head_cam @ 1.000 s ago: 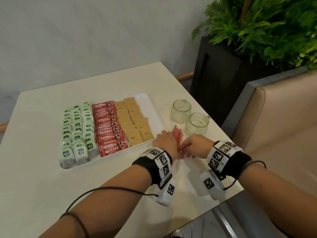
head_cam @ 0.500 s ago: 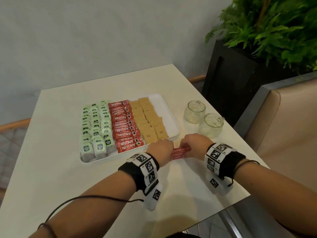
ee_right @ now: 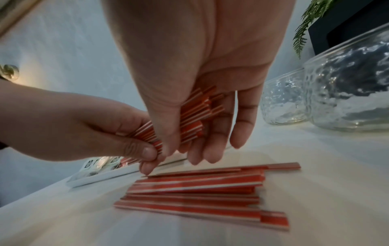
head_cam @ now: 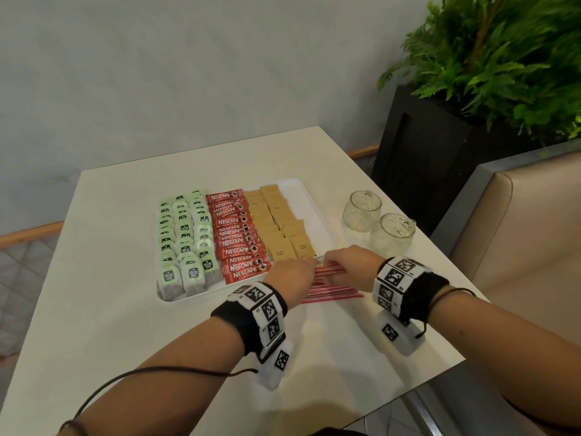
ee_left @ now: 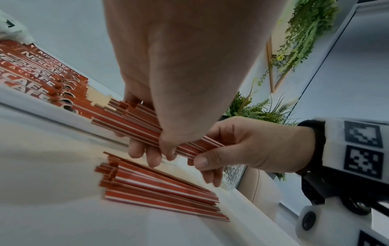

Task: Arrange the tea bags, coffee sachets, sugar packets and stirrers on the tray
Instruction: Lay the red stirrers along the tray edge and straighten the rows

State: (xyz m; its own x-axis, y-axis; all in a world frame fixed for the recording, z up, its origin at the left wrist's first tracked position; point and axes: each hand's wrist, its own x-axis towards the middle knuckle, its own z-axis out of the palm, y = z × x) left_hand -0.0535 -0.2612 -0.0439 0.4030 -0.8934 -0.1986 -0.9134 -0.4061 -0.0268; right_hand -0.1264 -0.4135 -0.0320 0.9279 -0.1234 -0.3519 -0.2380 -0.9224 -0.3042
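A bundle of stirrers (ee_left: 134, 123) is gripped at its ends by the left hand (head_cam: 290, 280) and the right hand (head_cam: 352, 265), just beside the tray (head_cam: 314, 206). More stirrers (ee_right: 200, 188) are left on the table (head_cam: 110, 309) near the tray.

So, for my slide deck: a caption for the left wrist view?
Both hands lift a bundle of stirrers while more stirrers lie on the table.
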